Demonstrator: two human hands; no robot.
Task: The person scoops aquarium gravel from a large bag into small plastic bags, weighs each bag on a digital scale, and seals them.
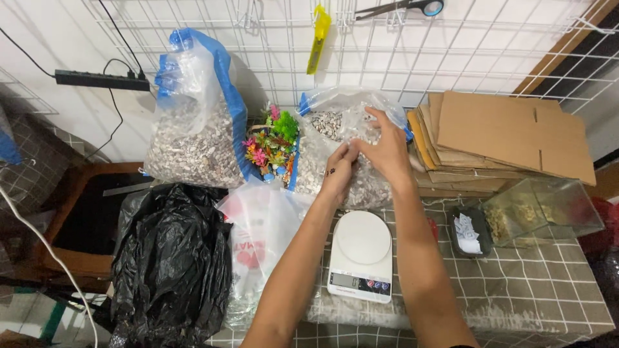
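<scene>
Both hands are gripping the gravel bag (pixel 335 138) at twelve o'clock behind the scale (pixel 361 254): the left hand (pixel 338 171) is pinching plastic, the right hand (pixel 387 148) is grasping the open top. It is looking heavy, slack and slippery, so the bunched neck seems the best hold. A second gravel bag (pixel 193 122) is standing at ten o'clock.

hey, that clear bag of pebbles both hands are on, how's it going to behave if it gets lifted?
Probably heavy for its size: the clear bag bulges with small stones. Likely floppy too, since the thin plastic creases under the left hand and right hand, so it should sag unless supported underneath. The plastic looks glossy, so a grip on the side alone might slip.
</scene>
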